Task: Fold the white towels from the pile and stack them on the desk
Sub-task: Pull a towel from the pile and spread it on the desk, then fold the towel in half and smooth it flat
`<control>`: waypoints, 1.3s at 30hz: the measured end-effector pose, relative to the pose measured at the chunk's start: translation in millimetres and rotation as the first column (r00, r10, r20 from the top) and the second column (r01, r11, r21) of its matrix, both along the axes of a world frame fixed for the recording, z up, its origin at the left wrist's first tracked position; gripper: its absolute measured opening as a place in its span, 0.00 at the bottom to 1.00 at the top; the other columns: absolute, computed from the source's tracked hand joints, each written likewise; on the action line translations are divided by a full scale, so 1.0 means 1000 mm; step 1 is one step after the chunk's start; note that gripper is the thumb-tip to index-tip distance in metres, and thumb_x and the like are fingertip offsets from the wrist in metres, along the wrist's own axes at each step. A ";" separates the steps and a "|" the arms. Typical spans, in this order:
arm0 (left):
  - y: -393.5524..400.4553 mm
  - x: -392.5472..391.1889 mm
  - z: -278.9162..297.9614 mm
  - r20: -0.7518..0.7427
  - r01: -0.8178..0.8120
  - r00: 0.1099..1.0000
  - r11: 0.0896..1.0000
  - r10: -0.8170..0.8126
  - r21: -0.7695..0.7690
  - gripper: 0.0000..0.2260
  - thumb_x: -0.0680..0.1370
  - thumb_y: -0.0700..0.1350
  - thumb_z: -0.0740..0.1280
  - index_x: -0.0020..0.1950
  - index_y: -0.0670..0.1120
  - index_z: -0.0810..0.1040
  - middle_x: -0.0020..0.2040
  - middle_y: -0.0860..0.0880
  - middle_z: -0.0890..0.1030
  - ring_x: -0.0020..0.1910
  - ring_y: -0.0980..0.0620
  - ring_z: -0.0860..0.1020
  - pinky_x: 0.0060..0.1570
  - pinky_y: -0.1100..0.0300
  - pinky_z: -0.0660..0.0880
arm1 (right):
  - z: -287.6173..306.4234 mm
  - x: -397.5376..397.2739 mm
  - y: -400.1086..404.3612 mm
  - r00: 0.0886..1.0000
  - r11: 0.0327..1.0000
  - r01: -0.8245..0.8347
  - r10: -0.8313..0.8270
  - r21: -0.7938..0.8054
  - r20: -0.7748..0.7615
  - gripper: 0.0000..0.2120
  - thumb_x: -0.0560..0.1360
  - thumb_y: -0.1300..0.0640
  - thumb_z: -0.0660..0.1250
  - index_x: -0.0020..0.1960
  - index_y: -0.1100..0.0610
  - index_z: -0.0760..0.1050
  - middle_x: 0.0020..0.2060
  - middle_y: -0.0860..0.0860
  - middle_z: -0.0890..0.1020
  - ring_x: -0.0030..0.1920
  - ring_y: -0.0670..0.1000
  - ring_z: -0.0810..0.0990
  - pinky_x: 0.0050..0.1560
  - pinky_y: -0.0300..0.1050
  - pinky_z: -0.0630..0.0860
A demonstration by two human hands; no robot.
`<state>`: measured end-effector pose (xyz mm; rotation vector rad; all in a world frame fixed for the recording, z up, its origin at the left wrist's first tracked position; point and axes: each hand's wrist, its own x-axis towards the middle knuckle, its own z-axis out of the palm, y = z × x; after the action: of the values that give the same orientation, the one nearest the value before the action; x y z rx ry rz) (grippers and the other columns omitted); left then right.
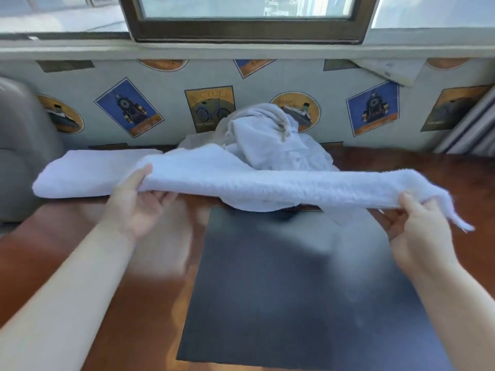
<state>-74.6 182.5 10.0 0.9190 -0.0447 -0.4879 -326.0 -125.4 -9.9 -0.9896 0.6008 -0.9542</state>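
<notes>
A white towel [267,184] is stretched out level above the desk, folded into a long band. My left hand [139,199] pinches its left end, thumb on top and fingers beneath. My right hand [417,226] pinches the right end, where a loose corner hangs down. Behind the band, against the wall, lies the crumpled pile of white towels [262,137]. A folded white towel [88,172] lies flat on the desk at the back left, partly covered by the held towel.
A dark mat [294,290] covers the middle of the brown wooden desk [67,250]. A grey chair back [21,145] stands at the far left. The wall with poster prints and a window sill closes off the back.
</notes>
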 end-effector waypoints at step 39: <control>0.007 -0.143 -0.245 0.053 -0.351 0.562 -0.180 -0.826 0.919 0.35 0.80 0.65 0.47 0.70 0.58 0.22 0.70 0.53 0.19 0.73 0.49 0.23 0.71 0.46 0.28 | -0.225 -0.006 0.167 0.054 0.542 -0.802 -0.350 -0.250 -0.935 0.32 0.78 0.33 0.45 0.78 0.39 0.38 0.78 0.47 0.36 0.78 0.52 0.35 0.74 0.59 0.41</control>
<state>-217.6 189.7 -235.0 2.8699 -0.8989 -0.4932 -331.7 42.0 -234.6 -2.6681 1.0555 0.1983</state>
